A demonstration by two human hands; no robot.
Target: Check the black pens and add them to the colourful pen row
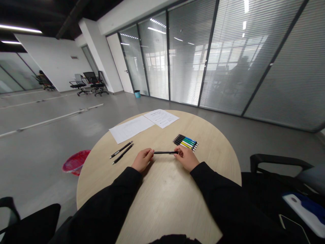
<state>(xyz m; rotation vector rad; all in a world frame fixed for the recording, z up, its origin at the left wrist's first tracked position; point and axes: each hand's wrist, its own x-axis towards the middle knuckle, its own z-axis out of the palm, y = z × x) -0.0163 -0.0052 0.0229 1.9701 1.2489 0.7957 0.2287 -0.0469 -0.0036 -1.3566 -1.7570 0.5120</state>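
From where I sit and watch, the black pen (165,152) is right between the two hands, over the middle of the tabletop (167,196). It lies flat and long from side to side, from 9 o'clock to 3 o'clock. The left hand (143,159) has its fingers pinched at one end, so the pen goes off toward 3 o'clock from there. The right hand (187,157) has its fingers closed around the other end, so from that side the pen points to 9 o'clock. Both hands are just as near to it. The row of pens (187,141) is just past the right hand, at 12 o'clock, and those pens slant from 10 to 4. I see two dark pens (123,154) near the left hand, at about 10 o'clock, slanting from 8 to 2 and apart from its fingers.
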